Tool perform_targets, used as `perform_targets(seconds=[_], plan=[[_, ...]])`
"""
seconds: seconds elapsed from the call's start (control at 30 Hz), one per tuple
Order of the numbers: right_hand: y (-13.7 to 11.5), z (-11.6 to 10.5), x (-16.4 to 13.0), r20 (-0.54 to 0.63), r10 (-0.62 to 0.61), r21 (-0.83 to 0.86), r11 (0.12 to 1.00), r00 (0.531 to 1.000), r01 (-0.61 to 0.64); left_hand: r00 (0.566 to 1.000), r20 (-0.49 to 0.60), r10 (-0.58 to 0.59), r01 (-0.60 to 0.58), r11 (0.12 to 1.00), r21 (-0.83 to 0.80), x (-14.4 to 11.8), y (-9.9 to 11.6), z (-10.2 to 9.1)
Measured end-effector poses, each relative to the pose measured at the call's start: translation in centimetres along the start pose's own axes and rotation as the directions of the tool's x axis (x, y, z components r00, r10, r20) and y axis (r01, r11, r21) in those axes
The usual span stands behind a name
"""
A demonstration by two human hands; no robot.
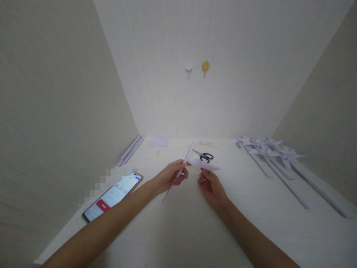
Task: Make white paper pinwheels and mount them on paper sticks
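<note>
My left hand [175, 173] is closed round a rolled paper stick [189, 152], which slants up and to the right. A little to the right, my right hand [210, 184] pinches a white paper pinwheel head [208, 165] between thumb and fingers. The folds of this paper are blurred, so its exact shape is hard to make out. The pinwheel head is close to the stick's upper part; whether they touch I cannot tell. Just beyond it, scissors [205, 156] with black handles lie on the table, blades toward the left.
Several finished paper pinwheels [267, 149] on sticks lie at the right. Rolled paper sticks [131, 150] rest by the left wall, near a flat paper square [159, 142]. A phone [113, 197] showing a timer lies beside my left forearm. Two hooks [205, 66] are on the back wall.
</note>
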State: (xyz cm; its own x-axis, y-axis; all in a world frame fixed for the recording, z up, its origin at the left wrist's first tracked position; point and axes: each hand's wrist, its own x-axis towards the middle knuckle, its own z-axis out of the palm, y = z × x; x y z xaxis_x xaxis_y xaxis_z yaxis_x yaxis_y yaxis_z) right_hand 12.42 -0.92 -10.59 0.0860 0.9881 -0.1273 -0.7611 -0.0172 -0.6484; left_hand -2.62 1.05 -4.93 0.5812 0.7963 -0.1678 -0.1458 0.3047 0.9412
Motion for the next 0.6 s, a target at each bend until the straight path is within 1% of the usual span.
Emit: perform_targets(seconds=[0.07,0.13,0.23,0.33,0.4,0.47,0.6], plan=[[-0.1,0.0,-0.1,0.001,0.000,-0.007,1.000,1.000,0.000,1.000,0.029,-0.007,0.009,0.998,-0.056,-0.5,-0.8,0.6],[-0.1,0.2,-0.2,0.002,-0.007,-0.023,1.000,1.000,0.007,0.999,0.032,-0.012,0.015,0.994,-0.110,-0.7,-1.5,0.8],[-0.1,0.5,-0.4,0.017,-0.018,-0.061,0.998,1.000,0.019,0.999,-0.007,-0.053,0.050,0.967,-0.251,-0.6,-2.3,0.4],[0.0,0.7,-0.7,0.058,0.008,-0.111,0.994,0.998,-0.002,0.991,-0.023,-0.130,0.103,0.873,-0.477,-0.4,-3.1,-0.5],[0.2,0.6,-0.7,0.075,0.039,-0.148,0.989,0.996,-0.027,0.987,-0.020,-0.158,0.118,0.808,-0.577,-0.2,-3.5,-1.2],[0.3,0.5,-0.8,0.065,0.066,-0.182,0.982,0.996,-0.053,0.986,-0.029,-0.166,0.115,0.785,-0.609,-0.1,-4.0,-1.7],[0.1,0.8,-1.2,0.038,0.125,-0.219,0.969,0.991,-0.114,0.988,-0.044,-0.151,0.096,0.803,-0.589,-0.3,-4.6,-2.2]])
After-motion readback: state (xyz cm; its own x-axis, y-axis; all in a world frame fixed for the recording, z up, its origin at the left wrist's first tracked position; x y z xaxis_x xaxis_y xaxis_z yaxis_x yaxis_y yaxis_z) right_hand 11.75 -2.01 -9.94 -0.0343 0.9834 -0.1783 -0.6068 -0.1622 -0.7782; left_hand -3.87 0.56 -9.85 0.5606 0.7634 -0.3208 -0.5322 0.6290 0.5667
